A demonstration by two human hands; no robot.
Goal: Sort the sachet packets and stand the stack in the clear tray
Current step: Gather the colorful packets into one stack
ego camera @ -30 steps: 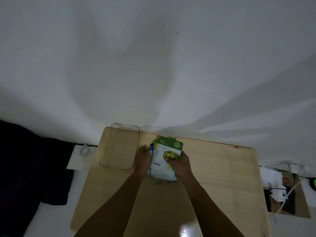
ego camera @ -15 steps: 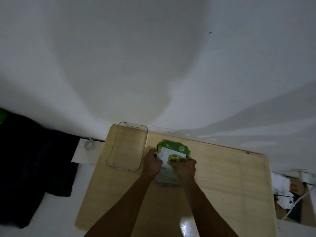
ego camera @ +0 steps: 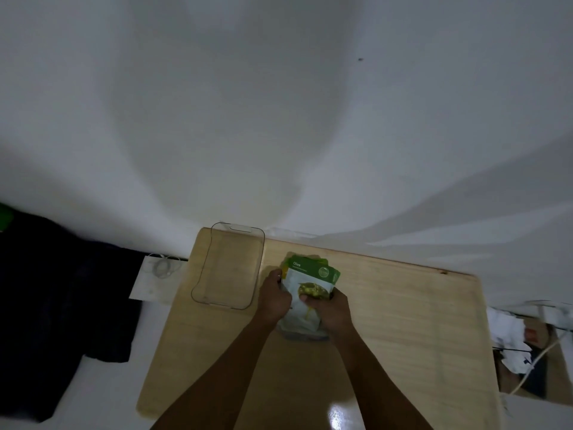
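Beside clear tray (ego camera: 228,268): green/white sachet stack (ego camera: 305,293), both hands.

Only legible text: "Olive", white lettering on the green header band of the top sachet packet (ego camera: 305,293) in the stack. There's a smaller line of print directly under it and a round light-green emblem at the band's right end, both too small and blurred to read. Nothing else in view carries readable text, numbers or signs.
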